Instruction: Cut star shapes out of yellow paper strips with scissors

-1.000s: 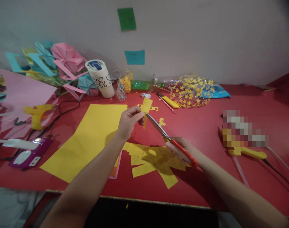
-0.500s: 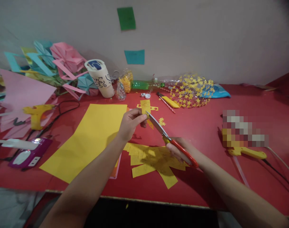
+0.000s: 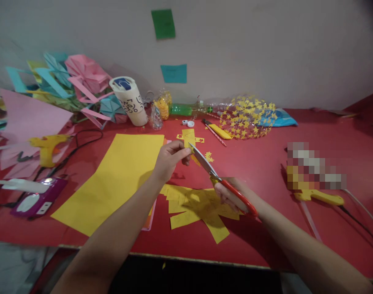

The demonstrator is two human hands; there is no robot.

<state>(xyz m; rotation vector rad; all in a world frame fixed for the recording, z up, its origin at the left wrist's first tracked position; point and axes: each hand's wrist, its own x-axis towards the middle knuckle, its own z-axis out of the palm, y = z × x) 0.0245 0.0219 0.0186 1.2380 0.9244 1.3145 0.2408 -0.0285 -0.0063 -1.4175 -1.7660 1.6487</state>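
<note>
Pinched between the thumb and fingers of my left hand (image 3: pixel 173 160) is a small yellow paper strip (image 3: pixel 188 137), held above the red table. My right hand (image 3: pixel 231 194) grips red-handled scissors (image 3: pixel 235 192), whose blade tips meet the strip beside my left fingertips. Below my hands lies a fanned heap of yellow paper strips (image 3: pixel 186 204). Small cut yellow stars (image 3: pixel 208 157) rest just beyond the scissors. To the left of my left hand is a large yellow sheet (image 3: pixel 112 175).
Yellow glue guns (image 3: pixel 48 149) lie on both sides, with cords. A tumbler (image 3: pixel 131 102), green bottle (image 3: pixel 180 109), cutter (image 3: pixel 221 131) and star-covered clear dome (image 3: pixel 249 117) stand or lie towards the wall. Folded paper crafts (image 3: pixel 85 73) fill the back left.
My left hand and the yellow strip have shifted very slightly to the right. The scissors remain at the strip, nearly unmoved.
</note>
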